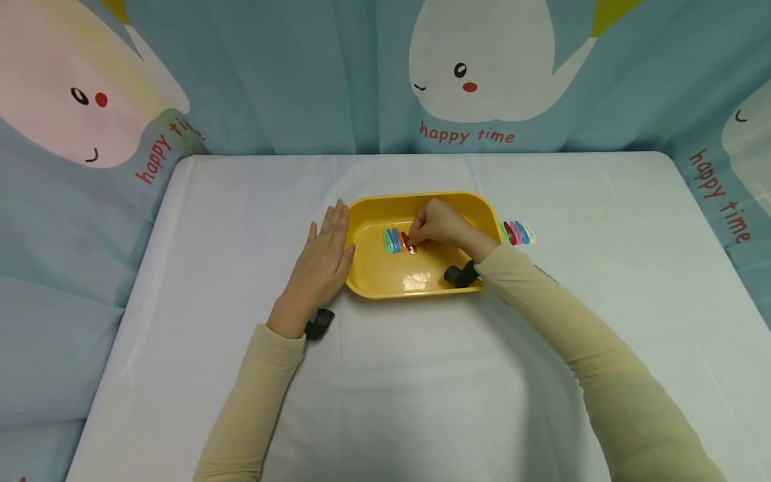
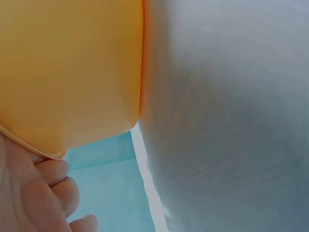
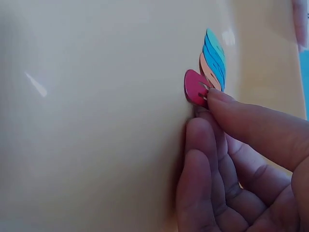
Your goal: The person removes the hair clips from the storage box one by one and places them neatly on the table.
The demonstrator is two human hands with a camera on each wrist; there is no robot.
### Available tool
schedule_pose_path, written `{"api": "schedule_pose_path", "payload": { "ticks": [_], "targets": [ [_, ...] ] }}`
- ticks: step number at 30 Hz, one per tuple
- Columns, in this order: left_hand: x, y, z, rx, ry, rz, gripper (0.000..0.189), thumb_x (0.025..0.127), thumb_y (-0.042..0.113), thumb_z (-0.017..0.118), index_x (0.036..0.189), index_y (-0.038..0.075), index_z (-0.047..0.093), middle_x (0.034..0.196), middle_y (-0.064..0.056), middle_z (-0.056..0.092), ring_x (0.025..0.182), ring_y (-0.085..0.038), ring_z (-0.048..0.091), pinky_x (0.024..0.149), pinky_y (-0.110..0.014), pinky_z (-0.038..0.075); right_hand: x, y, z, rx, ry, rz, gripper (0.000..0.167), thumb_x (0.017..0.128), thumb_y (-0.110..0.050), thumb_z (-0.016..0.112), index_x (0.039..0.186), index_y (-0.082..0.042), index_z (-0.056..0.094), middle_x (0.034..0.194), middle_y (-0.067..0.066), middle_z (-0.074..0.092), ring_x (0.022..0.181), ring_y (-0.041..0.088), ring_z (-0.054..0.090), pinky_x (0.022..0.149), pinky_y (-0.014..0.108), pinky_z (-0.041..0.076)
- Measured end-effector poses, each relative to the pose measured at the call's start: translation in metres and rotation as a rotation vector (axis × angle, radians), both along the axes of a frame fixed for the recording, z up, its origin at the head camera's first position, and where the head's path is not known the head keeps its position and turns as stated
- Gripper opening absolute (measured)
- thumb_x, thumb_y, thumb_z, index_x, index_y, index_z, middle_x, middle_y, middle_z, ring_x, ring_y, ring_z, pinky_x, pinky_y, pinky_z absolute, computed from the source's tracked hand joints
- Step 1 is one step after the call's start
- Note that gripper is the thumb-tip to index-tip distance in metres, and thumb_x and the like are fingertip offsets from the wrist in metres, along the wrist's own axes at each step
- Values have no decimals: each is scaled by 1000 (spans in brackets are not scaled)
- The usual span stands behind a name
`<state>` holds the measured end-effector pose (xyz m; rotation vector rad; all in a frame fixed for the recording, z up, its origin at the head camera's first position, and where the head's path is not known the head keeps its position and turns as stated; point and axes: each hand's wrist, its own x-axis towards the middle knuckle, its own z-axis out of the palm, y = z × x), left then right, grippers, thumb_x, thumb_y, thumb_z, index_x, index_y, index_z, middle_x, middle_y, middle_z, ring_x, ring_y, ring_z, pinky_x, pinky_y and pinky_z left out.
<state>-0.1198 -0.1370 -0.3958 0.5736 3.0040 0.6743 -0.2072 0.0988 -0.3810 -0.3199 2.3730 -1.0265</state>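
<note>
A yellow tray stands on the white-covered table. Inside it my right hand pinches a red snap hair clip between thumb and fingertips, low over the tray's floor. Beside that clip lies a short row of hair clips, with green, blue and orange ones side by side. My left hand, its fingers straight, rests along the tray's left rim. From the left wrist view, the fingers touch the rim from outside.
Just past the tray's right edge, several more hair clips in green, red, pink, blue and white lie in a row on the white tablecloth. A blue curtain with whale prints hangs behind the table. Each wrist wears a black camera mount.
</note>
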Motion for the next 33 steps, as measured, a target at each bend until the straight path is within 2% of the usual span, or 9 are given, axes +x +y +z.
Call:
{"api": "schedule_pose_path", "payload": {
  "ticks": [5, 12, 17, 27, 33],
  "targets": [
    [0, 0, -1, -3, 7, -1, 61, 102, 25, 31, 151, 2, 2, 158, -10, 1, 144, -26, 3, 114, -48, 4, -1, 1, -1, -15, -17, -11, 7, 77, -1, 74, 74, 4, 71, 63, 5, 64, 54, 11, 57, 54, 20, 50],
    [0, 0, -1, -1, 9, -2, 61, 103, 25, 31, 151, 1, 3, 158, -10, 2, 144, -26, 4, 114, -48, 5, -1, 2, -1, -80, -95, -53, 7, 78, 4, 71, 79, 10, 70, 64, 8, 65, 53, 11, 60, 55, 22, 53],
    [0, 0, 0, 5, 1, -5, 60, 103, 24, 31, 151, 1, 3, 158, -10, 1, 144, -24, 2, 114, -48, 4, -1, 2, 1, -84, -129, -72, 7, 79, 3, 69, 80, 10, 70, 66, 8, 65, 56, 13, 60, 57, 24, 54],
    [1, 0, 1, 2, -6, -1, 61, 103, 25, 31, 151, 2, 3, 158, -9, 0, 144, -21, -2, 114, -46, 2, -1, 4, 2, -111, -131, -50, 9, 83, 2, 66, 84, 10, 68, 70, 9, 64, 61, 15, 59, 61, 25, 54],
    [0, 0, 0, 0, -4, 1, 60, 103, 25, 31, 151, 2, 3, 158, -9, 1, 144, -23, 1, 114, -47, 3, -2, 5, 4, -129, -137, -39, 10, 84, 2, 65, 85, 11, 68, 71, 10, 65, 60, 15, 60, 61, 27, 55]
  ]
}}
